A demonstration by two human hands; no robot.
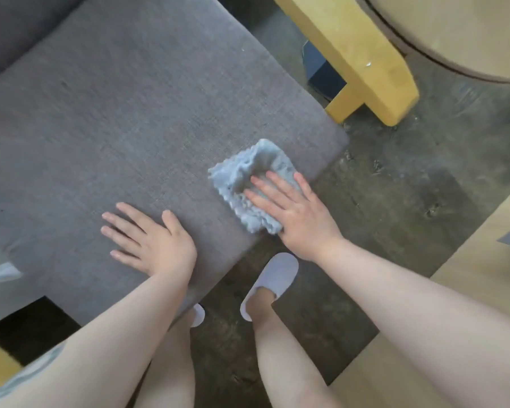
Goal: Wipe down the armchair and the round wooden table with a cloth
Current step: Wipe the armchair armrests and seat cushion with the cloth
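Note:
The armchair's grey fabric seat cushion (124, 119) fills the left and middle of the view, with its yellow wooden armrest (354, 51) at the upper right. A crumpled pale blue cloth (245, 175) lies near the cushion's front right corner. My right hand (292, 213) presses flat on the cloth, fingers spread over it. My left hand (150, 240) rests flat on the cushion's front edge, fingers apart, holding nothing. The round wooden table (460, 30) shows as a curved edge in the top right corner.
Dark mottled floor (395, 195) lies to the right of the chair. My feet in white slippers (268, 284) stand at the cushion's front edge. A light wooden surface (477, 275) slants along the right side.

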